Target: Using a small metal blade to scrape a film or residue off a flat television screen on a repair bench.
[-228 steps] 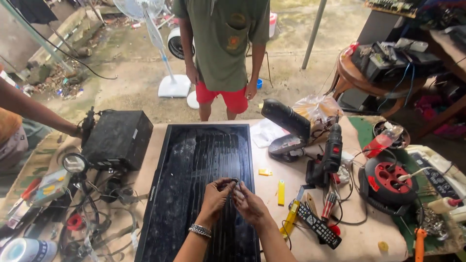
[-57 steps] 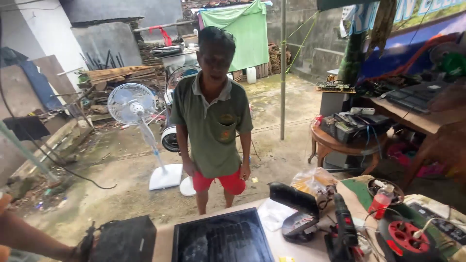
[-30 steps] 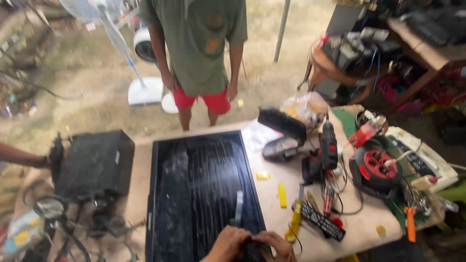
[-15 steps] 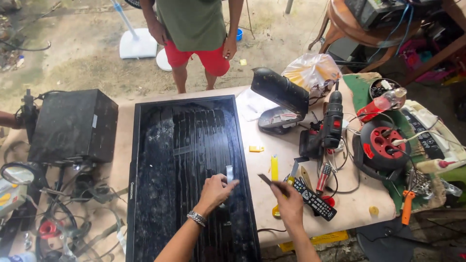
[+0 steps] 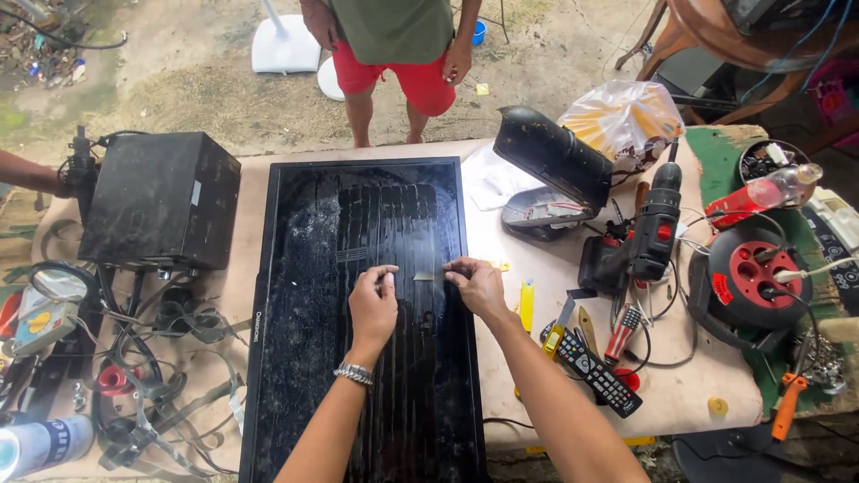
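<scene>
Pinching a clear strip [image 5: 428,275] between my left hand [image 5: 373,304] and right hand [image 5: 479,284] | over black flat panel [image 5: 304,295] | remote control [image 5: 598,376] beside.

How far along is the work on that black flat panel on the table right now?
Done: the black flat panel lies flat on the table; the cordless drill and remote lie set aside. In hand: left hand and right hand hold a small strip on its middle. Left: it looks early, though I cannot tell how much remains.
</scene>
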